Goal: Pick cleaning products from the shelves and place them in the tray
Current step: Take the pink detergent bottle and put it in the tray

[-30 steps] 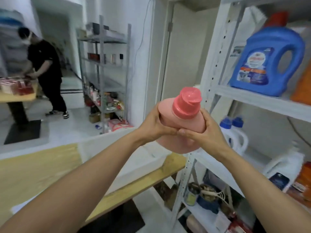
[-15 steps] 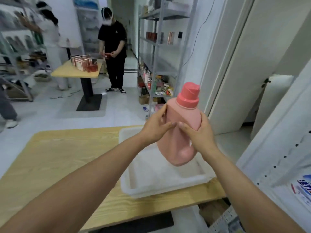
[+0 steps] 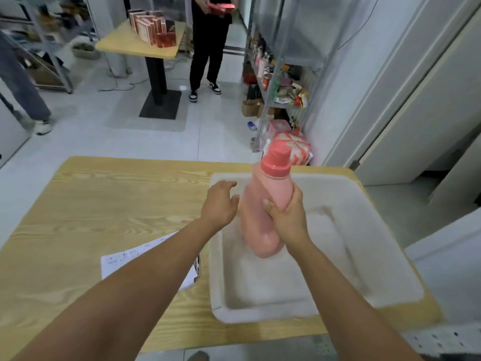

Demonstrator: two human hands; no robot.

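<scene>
Over the white tray (image 3: pixel 385 259), on the right part of the wooden worktop (image 3: pixel 104 204), I held a pink bottle (image 3: pixel 257 212) in my right hand (image 3: pixel 289 220). Those fingers (image 3: pixel 296 198) were clamped around the bottle's middle from the right, with the thumb pressed across its near face. The bottle leaned a little, with its darker pink cap (image 3: pixel 277 158) pointing up and away from me and its rounded base low over the hollow of the tray. The blur there kept me from telling whether the base touched the tray floor.

My left hand (image 3: pixel 220 204) hung just beside the bottle on its left, above the tray's far left corner. Its fingers (image 3: pixel 226 185) were loose and apart, gripping nothing. I could not tell if the thumb brushed the bottle's side.

A sheet of paper (image 3: pixel 117 261) with writing lay on the worktop to the left of the tray, partly hidden under my left forearm.

Farther off, across the pale floor, a small table (image 3: pixel 135 45) carried a cluster of reddish boxes (image 3: pixel 153 27). A person (image 3: pixel 208 35) in black clothes stood to its right holding something red. A metal rack (image 3: pixel 273 74) crowded with small goods stood along the far right wall.
</scene>
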